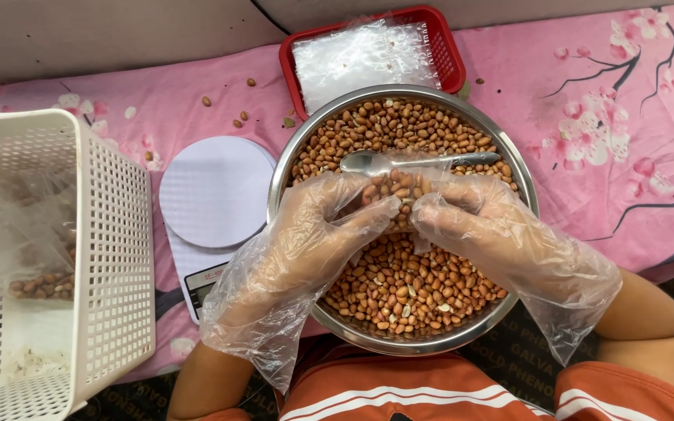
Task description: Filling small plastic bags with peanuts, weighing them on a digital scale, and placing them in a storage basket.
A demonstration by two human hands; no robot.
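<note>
A steel bowl [520,175] full of brown peanuts [399,284] sits in front of me. Both my hands wear loose clear plastic gloves and meet over the middle of the bowl. My left hand [313,226] and my right hand [470,214] pinch a small clear plastic bag [403,189] between their fingertips, with some peanuts showing through it. A metal spoon [399,161] lies on the peanuts just beyond my fingers, its bowl pointing left.
A red basket [450,47] holding clear plastic bags stands behind the bowl. A white kitchen scale [212,195] lies left of the bowl. A white mesh basket [111,234] at far left holds bagged peanuts. A few loose peanuts lie on the pink flowered cloth [610,156].
</note>
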